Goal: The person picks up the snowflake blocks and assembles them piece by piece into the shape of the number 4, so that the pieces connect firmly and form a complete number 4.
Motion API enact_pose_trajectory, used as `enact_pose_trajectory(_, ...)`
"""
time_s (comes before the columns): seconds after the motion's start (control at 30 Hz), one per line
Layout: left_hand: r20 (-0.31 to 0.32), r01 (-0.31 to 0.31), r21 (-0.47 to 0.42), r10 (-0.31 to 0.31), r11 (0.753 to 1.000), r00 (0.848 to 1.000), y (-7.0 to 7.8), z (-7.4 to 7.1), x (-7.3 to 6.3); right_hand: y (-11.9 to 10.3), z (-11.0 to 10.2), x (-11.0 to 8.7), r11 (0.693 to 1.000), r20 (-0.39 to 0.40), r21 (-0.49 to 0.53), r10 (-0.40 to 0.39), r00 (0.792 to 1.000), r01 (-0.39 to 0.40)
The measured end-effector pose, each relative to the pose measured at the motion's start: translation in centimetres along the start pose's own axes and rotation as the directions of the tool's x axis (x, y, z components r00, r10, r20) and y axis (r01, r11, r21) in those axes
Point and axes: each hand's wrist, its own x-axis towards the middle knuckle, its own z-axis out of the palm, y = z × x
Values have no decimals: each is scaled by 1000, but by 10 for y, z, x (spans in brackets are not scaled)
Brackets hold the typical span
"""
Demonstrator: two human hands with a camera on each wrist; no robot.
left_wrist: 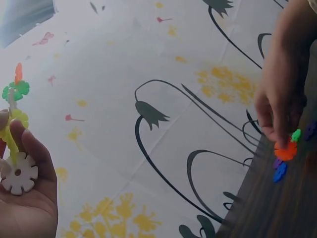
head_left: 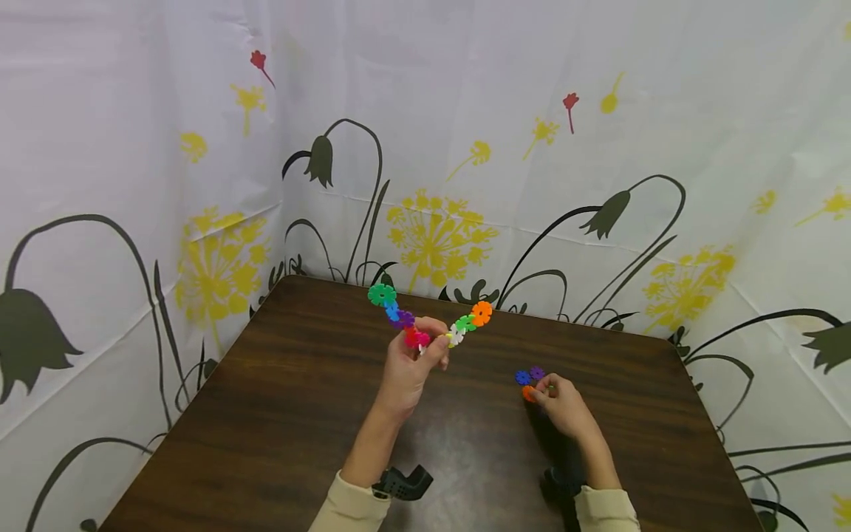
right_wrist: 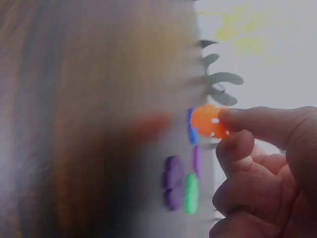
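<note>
My left hand (head_left: 405, 373) is raised over the table and grips a V-shaped chain of interlocking flower discs by its middle. One arm of the chain ends in a green disc (head_left: 382, 295), the other in an orange disc (head_left: 482, 313). A white disc (left_wrist: 28, 174) shows near the left palm. Between thumb and finger, my right hand (head_left: 568, 410) pinches a loose orange disc (right_wrist: 204, 120), just above the tabletop. Beside it lie a blue disc (head_left: 523, 377), a purple disc (head_left: 537, 373) and a green disc (right_wrist: 191, 193), partly hidden by the hand in the head view.
The dark wooden table (head_left: 279, 414) reaches back to a white curtain (head_left: 425, 111) printed with flowers, which hangs behind and along the sides. A black strap-on device (head_left: 405, 484) sits at the left wrist, and a similar dark one is at the right.
</note>
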Motion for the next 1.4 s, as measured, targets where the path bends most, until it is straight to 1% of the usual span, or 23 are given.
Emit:
enact_pose_trajectory(0.1, -4, -26, 25, 26, 999, 1000, 2, -2, -1, -18, -5, -3, 995, -50, 66, -65, 997, 68)
enact_pose_trajectory(0.2, -5, -40, 39, 40, 998, 999, 3, 1, -1, -44, -15, -9, 983, -126, 129, -116, 985, 132)
enact_pose_trajectory(0.27, 5, -39, 38, 38, 999, 999, 2, 4, -1, -63, -24, -13, 968, -169, 176, -151, 974, 180)
enact_pose_trajectory(0.37, 20, -38, 39, 37, 999, 999, 1, 9, -1, -91, -36, -19, 931, -209, 244, -223, 952, 272)
enact_pose_trajectory(0.43, 17, -37, 50, 36, 998, 999, 1, 10, -2, -108, -42, -24, 898, -226, 274, -289, 930, 346)
enact_pose_trajectory(0.5, 8, -33, 63, 33, 997, 999, 1, 11, -3, -124, -46, -28, 865, -238, 279, -358, 903, 416)
enact_pose_trajectory(0.57, 2, -21, 92, 21, 996, 1000, 1, 10, -4, -137, -49, -33, 834, -252, 268, -422, 871, 482)
enact_pose_trajectory(0.67, 13, 2, 134, -4, 991, 1000, 2, 9, -6, -153, -51, -38, 789, -284, 234, -504, 816, 568)
enact_pose_trajectory(0.73, 26, 11, 152, -15, 988, 1000, 2, 8, -7, -161, -52, -42, 758, -308, 216, -546, 779, 616)
enact_pose_trajectory(0.8, 38, 17, 165, -23, 986, 999, 1, 6, -9, -168, -52, -46, 734, -328, 191, -578, 747, 652)
enact_pose_trajectory(0.87, 53, 19, 176, -28, 984, 998, 1, 4, -10, -172, -52, -49, 718, -343, 182, -594, 728, 671)
enact_pose_trajectory(0.93, 70, 19, 181, -32, 983, 997, 0, 3, -11, -176, -51, -51, 712, -357, 179, -596, 719, 679)
enact_pose_trajectory(1.03, 90, 25, 181, -42, 983, 995, 0, 4, -11, -178, -51, -53, 705, -370, 184, -596, 712, 685)
enact_pose_trajectory(1.2, 99, 40, 165, -57, 985, 993, 0, 4, -11, -180, -51, -54, 692, -384, 179, -605, 697, 699)
enact_pose_trajectory(1.3, 101, 44, 162, -61, 986, 993, 0, 4, -11, -181, -50, -54, 687, -382, 180, -611, 693, 704)
enact_pose_trajectory(1.4, 101, 51, 155, -68, 987, 993, -1, 4, -11, -181, -49, -53, 686, -374, 188, -612, 697, 703)
